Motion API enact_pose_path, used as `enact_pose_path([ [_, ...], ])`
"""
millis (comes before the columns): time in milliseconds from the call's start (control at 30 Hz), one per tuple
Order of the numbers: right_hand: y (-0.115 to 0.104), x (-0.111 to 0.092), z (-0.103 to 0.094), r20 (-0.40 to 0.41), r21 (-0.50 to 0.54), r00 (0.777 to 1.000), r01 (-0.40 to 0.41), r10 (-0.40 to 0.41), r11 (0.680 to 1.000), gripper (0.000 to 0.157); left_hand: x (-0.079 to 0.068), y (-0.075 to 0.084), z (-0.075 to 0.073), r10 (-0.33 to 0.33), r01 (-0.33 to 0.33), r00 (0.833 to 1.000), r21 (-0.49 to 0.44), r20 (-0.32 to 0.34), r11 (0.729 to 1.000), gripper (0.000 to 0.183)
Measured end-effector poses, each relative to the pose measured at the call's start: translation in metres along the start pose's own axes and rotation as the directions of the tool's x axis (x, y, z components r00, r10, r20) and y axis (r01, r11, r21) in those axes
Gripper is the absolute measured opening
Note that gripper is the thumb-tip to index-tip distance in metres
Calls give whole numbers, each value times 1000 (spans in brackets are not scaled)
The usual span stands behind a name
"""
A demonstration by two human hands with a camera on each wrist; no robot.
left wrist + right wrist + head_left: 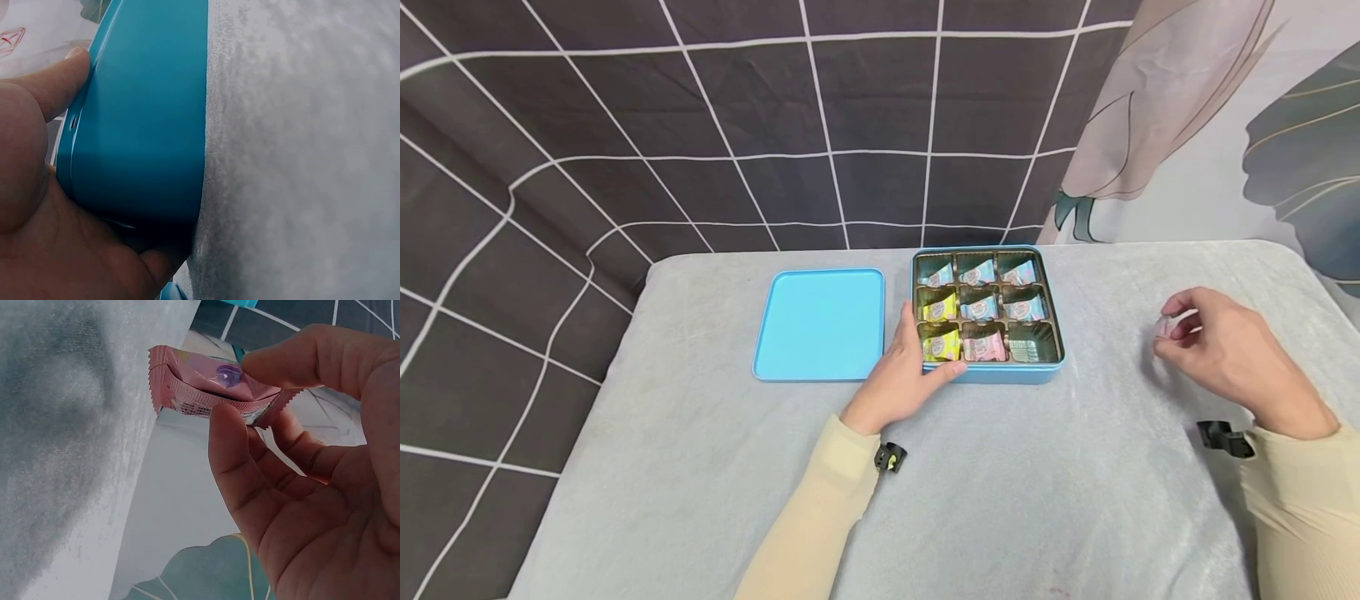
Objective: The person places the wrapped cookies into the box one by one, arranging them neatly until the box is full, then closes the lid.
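A light blue square tin (1004, 375) holds a gold tray of small compartments with blue, yellow and pink wrapped candies (983, 346). Its front right compartment has no candy in it. My left hand (901, 375) rests against the tin's front left corner, straight thumb along the front rim and fingers along the left side. In the left wrist view, the thumb touches the tin's rim (137, 125). Well to the right of the tin, my right hand (1232, 354) pinches a pink wrapped candy (197, 381) between thumb and fingertips, above the cloth.
A flat light blue lid (820, 325) lies on the grey cloth-covered table (685, 467) left of the tin. Behind the table hangs a dark curtain with a white grid (880, 100); a pale patterned fabric (1195, 150) hangs at the back right.
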State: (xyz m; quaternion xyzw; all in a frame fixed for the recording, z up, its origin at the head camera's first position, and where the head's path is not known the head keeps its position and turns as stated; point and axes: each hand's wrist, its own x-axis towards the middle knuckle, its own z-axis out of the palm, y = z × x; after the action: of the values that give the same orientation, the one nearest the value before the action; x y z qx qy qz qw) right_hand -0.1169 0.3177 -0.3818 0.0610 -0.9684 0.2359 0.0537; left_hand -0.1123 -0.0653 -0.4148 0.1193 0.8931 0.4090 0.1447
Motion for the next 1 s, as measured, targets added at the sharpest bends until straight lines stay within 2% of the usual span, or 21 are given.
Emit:
enact_pose_path([
  [200, 3, 0, 1, 1, -6, 1000, 2, -2, 1000, 30, 0, -1, 0, 3, -3, 1000, 5, 2, 1000, 112],
  [433, 5, 0, 3, -8, -20, 999, 45, -45, 999, 39, -1, 0, -1, 11, -11, 1000, 5, 3, 1000, 112],
  [567, 4, -1, 4, 0, -35, 1000, 29, -29, 999, 34, 0, 0, -1, 10, -10, 1000, 7, 5, 1000, 112],
  [733, 4, 0, 4, 42, -25, 999, 3, -2, 1000, 39, 0, -1, -1, 13, -13, 1000, 12, 5, 1000, 111],
  [1000, 2, 2, 5, 36, -33, 999, 28, -26, 999, 42, -1, 0, -1, 12, -12, 1000, -2, 8, 1000, 110],
])
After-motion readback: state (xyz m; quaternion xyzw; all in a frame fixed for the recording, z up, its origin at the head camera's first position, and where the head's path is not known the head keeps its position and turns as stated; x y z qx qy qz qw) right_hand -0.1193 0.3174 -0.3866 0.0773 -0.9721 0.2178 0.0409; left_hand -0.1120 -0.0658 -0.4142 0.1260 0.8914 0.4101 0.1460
